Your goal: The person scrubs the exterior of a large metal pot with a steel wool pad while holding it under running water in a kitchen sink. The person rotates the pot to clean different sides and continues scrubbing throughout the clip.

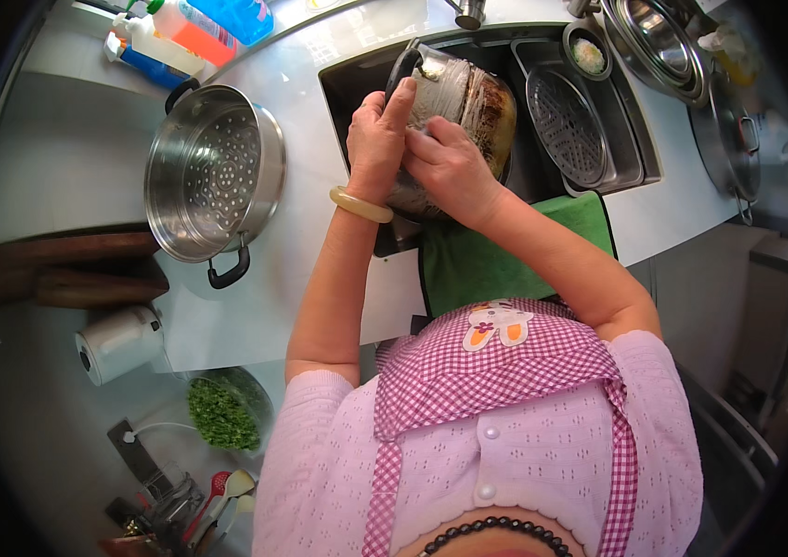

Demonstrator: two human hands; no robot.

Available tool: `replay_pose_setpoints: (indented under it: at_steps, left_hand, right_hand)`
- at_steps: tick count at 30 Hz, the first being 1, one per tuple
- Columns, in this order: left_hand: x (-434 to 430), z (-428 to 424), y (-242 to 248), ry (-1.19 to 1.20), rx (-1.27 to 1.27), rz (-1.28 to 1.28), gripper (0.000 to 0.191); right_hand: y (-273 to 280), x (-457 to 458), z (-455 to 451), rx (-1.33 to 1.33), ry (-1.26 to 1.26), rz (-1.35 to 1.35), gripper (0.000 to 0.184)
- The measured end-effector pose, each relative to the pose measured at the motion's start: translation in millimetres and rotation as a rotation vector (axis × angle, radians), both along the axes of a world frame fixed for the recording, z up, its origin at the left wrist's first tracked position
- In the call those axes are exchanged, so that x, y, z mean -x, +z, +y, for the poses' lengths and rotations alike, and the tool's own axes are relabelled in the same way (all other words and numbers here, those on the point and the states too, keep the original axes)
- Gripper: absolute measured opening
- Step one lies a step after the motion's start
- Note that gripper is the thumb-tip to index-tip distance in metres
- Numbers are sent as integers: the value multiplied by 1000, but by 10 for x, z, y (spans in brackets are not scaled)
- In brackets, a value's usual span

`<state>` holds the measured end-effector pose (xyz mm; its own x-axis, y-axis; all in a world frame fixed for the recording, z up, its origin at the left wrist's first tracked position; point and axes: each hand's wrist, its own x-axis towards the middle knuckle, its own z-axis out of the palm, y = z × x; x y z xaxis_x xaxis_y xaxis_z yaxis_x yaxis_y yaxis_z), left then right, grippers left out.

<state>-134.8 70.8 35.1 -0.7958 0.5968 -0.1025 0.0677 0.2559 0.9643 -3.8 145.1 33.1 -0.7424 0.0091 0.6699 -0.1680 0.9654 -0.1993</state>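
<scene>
A metal pot (441, 90) lies tilted on its side in the sink. Grey smears cover its wall, and brown scorch marks show towards its base. My left hand (374, 143), with a pale bangle at the wrist, grips the pot by its rim beside the black handle (404, 69). My right hand (453, 167) presses against the pot's wall with fingers curled, close to the left thumb. Whatever may be pinched in those fingers is hidden. Over the counter's front edge hangs a green cloth (505, 254), below both forearms.
A steel steamer pot (216, 174) with a perforated bottom stands left of the sink (338, 97). To the right, an oval perforated plate (566, 129) rests in a metal tray beside a small strainer (585, 52). Nested steel bowls (658, 42) and several cleaning bottles (188, 31) line the back.
</scene>
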Motion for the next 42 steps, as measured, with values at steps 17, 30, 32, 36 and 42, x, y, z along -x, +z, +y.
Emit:
replay_pose_setpoints:
  at_steps: [17,30,32,36,42]
  left_hand:
    - [30,38,-113,-7,-125,-107,58]
    - [47,84,-73,-45,-156,-213,50]
    - [76,67,-43,-60,-208,-254,48]
    - [65,45,-42,-62,-227,-290,49]
    - [18,74,-83,14,-131,-106,55]
  right_hand:
    - [-186,-487,20,-24,-43,-71,33]
    - [-81,81,-13,22,-92,105,9]
    - [-72,90,-62,-4,-48,96,9]
    - [-134,-127,-39,-81,35,-31,15]
    - [-99,-251,57,-53,-19,58,14]
